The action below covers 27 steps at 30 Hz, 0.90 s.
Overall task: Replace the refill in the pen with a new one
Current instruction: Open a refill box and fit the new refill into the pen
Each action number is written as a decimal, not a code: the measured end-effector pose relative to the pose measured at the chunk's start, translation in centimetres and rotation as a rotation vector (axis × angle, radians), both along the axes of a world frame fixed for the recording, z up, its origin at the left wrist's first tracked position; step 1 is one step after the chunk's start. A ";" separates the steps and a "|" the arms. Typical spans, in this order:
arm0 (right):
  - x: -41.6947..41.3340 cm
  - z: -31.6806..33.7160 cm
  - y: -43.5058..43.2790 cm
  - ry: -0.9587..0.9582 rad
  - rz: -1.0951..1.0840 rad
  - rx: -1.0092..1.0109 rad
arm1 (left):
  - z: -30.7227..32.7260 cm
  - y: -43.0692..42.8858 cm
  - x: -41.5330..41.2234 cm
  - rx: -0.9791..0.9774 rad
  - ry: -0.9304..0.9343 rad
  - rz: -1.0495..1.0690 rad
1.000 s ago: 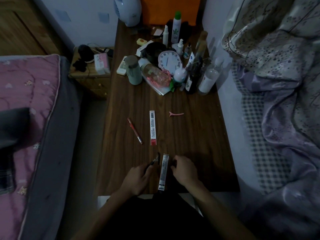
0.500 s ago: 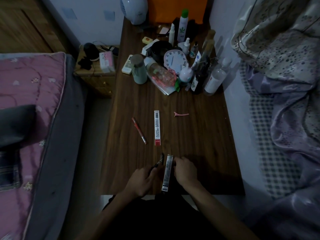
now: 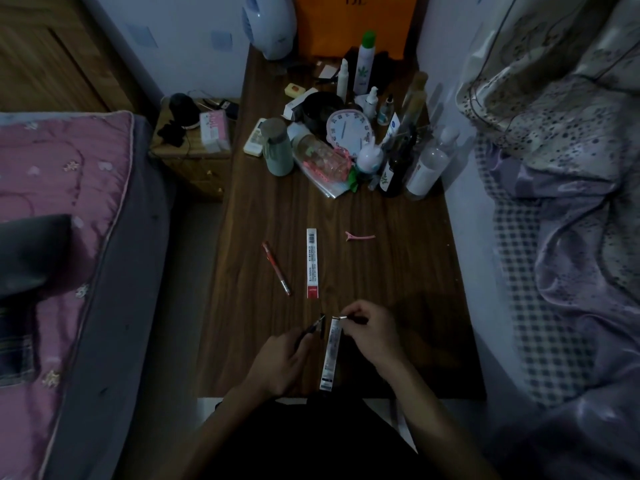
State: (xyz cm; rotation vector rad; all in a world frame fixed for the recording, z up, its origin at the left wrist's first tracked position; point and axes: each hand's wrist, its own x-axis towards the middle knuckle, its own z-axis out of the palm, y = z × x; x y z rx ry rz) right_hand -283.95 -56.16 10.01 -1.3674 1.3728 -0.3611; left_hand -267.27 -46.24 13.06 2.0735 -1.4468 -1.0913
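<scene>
On the dark wood-grain table (image 3: 398, 271), between two quilted beds (image 3: 69, 202), lie one red pen (image 3: 276, 268) and two flat oblong refill packets: a white packet (image 3: 311, 263) mid-table, a grey packet (image 3: 330, 355) between the hands. The left hand (image 3: 277, 362) curls its grip round a second, dark pen (image 3: 317, 323). The right hand (image 3: 372, 337) pinches a silver-tipped piece (image 3: 343, 317) in its grip.

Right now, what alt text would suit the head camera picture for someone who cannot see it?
A person's left hand holds a dark pen body and the right hand pinches a small silver-tipped part near a silvery refill packet on a dark wooden table; a red pen lies beyond.
</scene>
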 end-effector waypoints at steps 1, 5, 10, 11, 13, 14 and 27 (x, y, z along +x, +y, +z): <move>0.0 0.9 -0.1 -0.051 -0.010 0.013 | 0.2 -0.1 -0.1 -0.007 -0.009 -0.003; -0.2 3.6 -0.5 -0.138 0.042 0.014 | 1.2 -0.3 -0.2 -0.052 -0.021 -0.004; -0.1 4.9 -0.5 -0.152 0.127 -0.012 | 2.2 -0.2 -0.1 -0.093 -0.048 -0.015; 0.0 5.1 -0.5 -0.156 0.132 -0.023 | 2.3 -0.2 -0.1 -0.099 -0.056 -0.019; 0.2 5.3 -0.5 -0.170 0.133 -0.039 | 2.5 0.0 0.0 -0.103 -0.069 -0.025; 0.2 5.3 -0.5 -0.174 0.133 -0.045 | 2.5 0.1 0.0 -0.094 -0.074 -0.030; 0.7 5.3 -0.4 -0.202 0.159 -0.060 | 3.3 0.2 0.4 -0.073 -0.098 -0.066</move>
